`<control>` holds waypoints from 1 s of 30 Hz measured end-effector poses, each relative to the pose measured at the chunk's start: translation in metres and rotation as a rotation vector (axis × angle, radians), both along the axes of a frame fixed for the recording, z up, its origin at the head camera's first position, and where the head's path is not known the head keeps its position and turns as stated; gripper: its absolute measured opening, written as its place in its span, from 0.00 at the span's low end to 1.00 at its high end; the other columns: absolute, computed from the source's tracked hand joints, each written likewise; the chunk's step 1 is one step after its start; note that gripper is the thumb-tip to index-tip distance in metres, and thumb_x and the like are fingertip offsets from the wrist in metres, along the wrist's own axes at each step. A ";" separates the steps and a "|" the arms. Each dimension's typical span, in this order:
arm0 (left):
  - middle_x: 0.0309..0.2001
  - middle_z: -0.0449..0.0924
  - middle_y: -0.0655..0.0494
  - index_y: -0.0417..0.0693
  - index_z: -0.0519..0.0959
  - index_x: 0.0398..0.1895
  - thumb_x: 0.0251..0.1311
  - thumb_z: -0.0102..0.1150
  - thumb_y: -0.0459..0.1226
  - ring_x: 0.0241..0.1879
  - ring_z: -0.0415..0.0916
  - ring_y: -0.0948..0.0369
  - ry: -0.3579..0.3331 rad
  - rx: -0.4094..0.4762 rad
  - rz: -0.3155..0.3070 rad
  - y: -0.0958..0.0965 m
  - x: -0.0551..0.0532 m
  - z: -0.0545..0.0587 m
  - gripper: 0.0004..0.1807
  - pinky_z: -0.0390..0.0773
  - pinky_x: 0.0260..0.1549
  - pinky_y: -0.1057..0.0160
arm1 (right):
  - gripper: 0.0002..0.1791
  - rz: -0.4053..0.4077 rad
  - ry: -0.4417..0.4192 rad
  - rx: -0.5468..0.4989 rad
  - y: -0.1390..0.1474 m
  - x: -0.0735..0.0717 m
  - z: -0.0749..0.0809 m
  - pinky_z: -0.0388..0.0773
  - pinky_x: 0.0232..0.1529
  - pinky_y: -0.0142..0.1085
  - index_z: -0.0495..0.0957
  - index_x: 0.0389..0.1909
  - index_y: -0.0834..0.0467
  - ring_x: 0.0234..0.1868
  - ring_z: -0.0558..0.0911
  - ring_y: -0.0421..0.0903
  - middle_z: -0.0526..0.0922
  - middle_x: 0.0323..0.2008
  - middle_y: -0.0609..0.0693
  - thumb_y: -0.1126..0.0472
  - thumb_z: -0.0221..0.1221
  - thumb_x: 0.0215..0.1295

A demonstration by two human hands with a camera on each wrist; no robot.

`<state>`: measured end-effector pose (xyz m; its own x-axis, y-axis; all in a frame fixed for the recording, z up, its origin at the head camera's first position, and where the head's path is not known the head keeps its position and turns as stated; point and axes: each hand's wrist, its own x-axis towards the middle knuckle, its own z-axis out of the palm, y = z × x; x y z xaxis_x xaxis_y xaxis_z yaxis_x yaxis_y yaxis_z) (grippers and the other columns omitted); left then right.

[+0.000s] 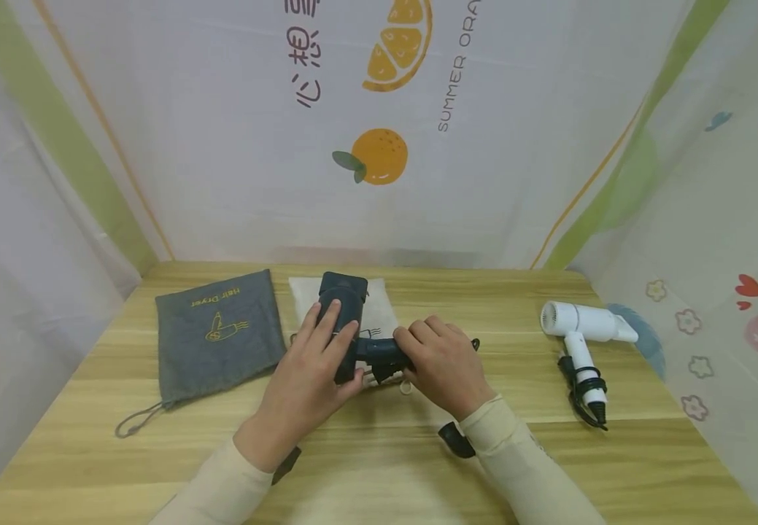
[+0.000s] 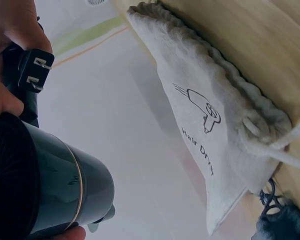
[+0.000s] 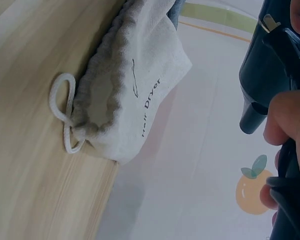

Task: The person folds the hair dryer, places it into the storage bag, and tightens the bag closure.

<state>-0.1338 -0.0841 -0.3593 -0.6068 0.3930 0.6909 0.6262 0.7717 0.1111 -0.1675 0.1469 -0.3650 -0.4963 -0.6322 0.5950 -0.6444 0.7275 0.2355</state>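
Note:
A dark blue-green hair dryer [image 1: 344, 295] is held above the table by both hands. My left hand [image 1: 309, 372] grips its barrel, fingers laid across the top and thumb at the near side. My right hand [image 1: 444, 364] is wrapped round the handle and the black cord bundled along it. A two-pin plug [image 2: 36, 70] sticks out beside the handle, between the hands. Behind and below the dryer lies a white drawstring pouch [image 1: 380, 306], partly hidden in the head view. The left wrist view shows its printed "Hair Dryer" and gathered mouth.
A grey drawstring pouch [image 1: 217, 350] lies flat on the left of the wooden table [image 1: 365, 474]. On the right is a white hair dryer [image 1: 589, 324] with its cord wound round the handle. Small black pieces lie near each forearm, one [image 1: 457, 440] by the right sleeve.

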 end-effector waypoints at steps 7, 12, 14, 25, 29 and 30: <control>0.64 0.70 0.31 0.39 0.79 0.56 0.44 0.75 0.41 0.64 0.64 0.32 0.025 -0.003 -0.003 0.000 0.000 -0.001 0.33 0.74 0.56 0.43 | 0.20 0.008 0.025 -0.004 0.001 0.000 -0.001 0.80 0.31 0.40 0.77 0.38 0.55 0.35 0.80 0.49 0.80 0.31 0.49 0.59 0.75 0.45; 0.64 0.70 0.31 0.38 0.79 0.56 0.44 0.76 0.41 0.65 0.64 0.32 0.037 -0.001 -0.014 0.000 0.000 -0.001 0.33 0.73 0.57 0.42 | 0.21 0.026 0.029 -0.016 0.002 0.000 0.000 0.79 0.30 0.40 0.77 0.38 0.55 0.34 0.80 0.49 0.80 0.31 0.49 0.60 0.76 0.43; 0.63 0.70 0.31 0.38 0.79 0.56 0.44 0.76 0.40 0.65 0.64 0.33 0.043 0.001 -0.021 0.000 0.001 -0.001 0.33 0.72 0.58 0.42 | 0.22 0.034 0.028 -0.019 0.002 0.000 0.000 0.79 0.29 0.40 0.77 0.38 0.54 0.34 0.79 0.49 0.80 0.30 0.49 0.60 0.76 0.43; 0.63 0.71 0.32 0.37 0.80 0.55 0.45 0.75 0.40 0.65 0.64 0.33 0.013 0.027 -0.053 -0.001 0.001 -0.006 0.32 0.72 0.57 0.41 | 0.23 0.053 0.029 0.018 0.005 0.002 -0.002 0.81 0.33 0.39 0.76 0.38 0.54 0.34 0.80 0.48 0.80 0.31 0.48 0.57 0.77 0.43; 0.63 0.71 0.32 0.37 0.80 0.55 0.44 0.76 0.40 0.65 0.64 0.33 0.023 0.034 -0.058 -0.004 0.002 -0.006 0.32 0.72 0.57 0.41 | 0.21 0.070 0.034 0.019 0.003 0.002 -0.002 0.81 0.34 0.38 0.76 0.39 0.54 0.34 0.80 0.48 0.80 0.31 0.48 0.57 0.76 0.46; 0.63 0.71 0.32 0.37 0.80 0.55 0.44 0.76 0.40 0.65 0.64 0.33 0.024 0.033 -0.062 -0.004 0.002 -0.006 0.32 0.72 0.57 0.41 | 0.21 0.069 0.038 0.022 0.002 0.001 -0.002 0.81 0.33 0.38 0.76 0.39 0.54 0.34 0.80 0.47 0.80 0.31 0.48 0.57 0.76 0.46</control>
